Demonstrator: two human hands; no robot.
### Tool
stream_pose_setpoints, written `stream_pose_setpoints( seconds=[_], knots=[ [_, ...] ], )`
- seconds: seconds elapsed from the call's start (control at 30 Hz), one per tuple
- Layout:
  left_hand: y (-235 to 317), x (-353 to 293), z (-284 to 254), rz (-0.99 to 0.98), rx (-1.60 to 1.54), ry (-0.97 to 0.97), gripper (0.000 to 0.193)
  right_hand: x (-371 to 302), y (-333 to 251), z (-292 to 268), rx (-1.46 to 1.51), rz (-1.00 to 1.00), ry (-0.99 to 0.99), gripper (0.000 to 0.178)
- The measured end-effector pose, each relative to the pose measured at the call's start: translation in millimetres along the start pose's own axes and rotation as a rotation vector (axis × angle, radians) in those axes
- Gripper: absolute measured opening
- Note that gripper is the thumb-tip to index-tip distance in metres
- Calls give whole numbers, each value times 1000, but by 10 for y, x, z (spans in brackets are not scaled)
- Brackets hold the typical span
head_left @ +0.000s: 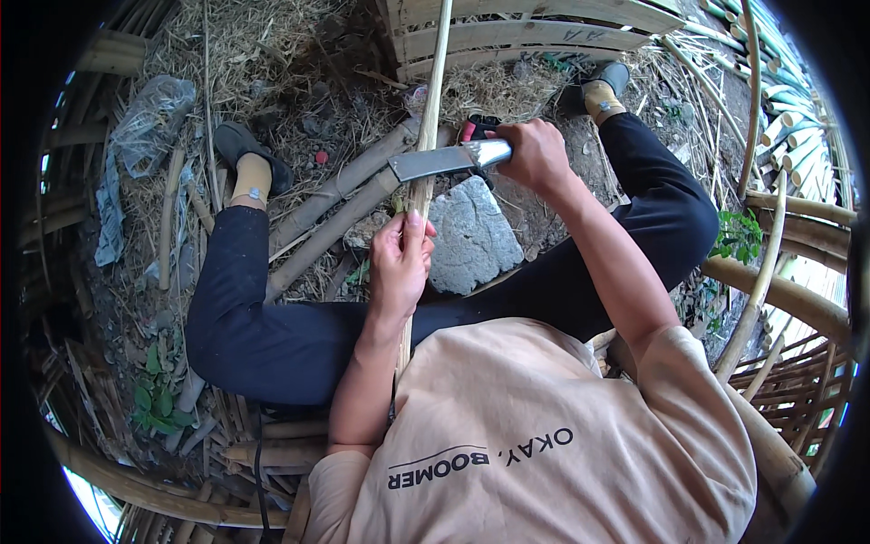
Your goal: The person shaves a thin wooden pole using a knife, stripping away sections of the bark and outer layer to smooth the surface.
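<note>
A long, pale bamboo strip (436,77) runs from the top edge down past my lap. My left hand (400,261) is closed round it just below the blade, thumb along the strip. In my right hand (536,156) is the handle of a machete (426,164) with a broad grey blade. The blade lies across the strip, touching it or just over it. Beneath the blade, between my legs, sits a rough grey stone block (469,238). A dark object with a red part (468,130) shows behind my right hand; its kind I cannot make out.
Two bamboo poles (340,218) lie slanting left of the stone. A slatted wooden crate (535,36) stands ahead. Cut bamboo poles (797,136) are piled at the far right. A clear plastic bag (154,122) and dry straw (245,45) lie at the left.
</note>
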State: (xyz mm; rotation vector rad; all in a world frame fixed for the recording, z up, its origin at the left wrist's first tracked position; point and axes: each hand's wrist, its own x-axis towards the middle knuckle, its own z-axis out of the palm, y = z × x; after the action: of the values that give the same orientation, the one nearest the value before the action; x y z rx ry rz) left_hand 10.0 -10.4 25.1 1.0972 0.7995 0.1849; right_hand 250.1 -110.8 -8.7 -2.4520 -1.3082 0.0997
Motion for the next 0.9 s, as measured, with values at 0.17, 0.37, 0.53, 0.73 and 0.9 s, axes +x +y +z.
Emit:
stream_pose_setpoints(
  seconds=[0.17,0.37,0.53,0.73,0.9],
  knots=[
    [12,-32,-23,-7,-35,0,38,8,209,63,-10,23,88,16],
    [-32,-65,-110,-34,-106,-23,37,242,594,-485,214,296,228,33],
    [-30,-12,-96,-59,-124,-101,35,-3,-42,-404,401,285,-51,30],
    [34,-2,-87,-89,-130,-111,34,-48,-151,-347,420,74,-238,38],
    [34,8,-92,-100,-142,-135,33,-105,-132,-256,449,-101,-108,32]
  ],
)
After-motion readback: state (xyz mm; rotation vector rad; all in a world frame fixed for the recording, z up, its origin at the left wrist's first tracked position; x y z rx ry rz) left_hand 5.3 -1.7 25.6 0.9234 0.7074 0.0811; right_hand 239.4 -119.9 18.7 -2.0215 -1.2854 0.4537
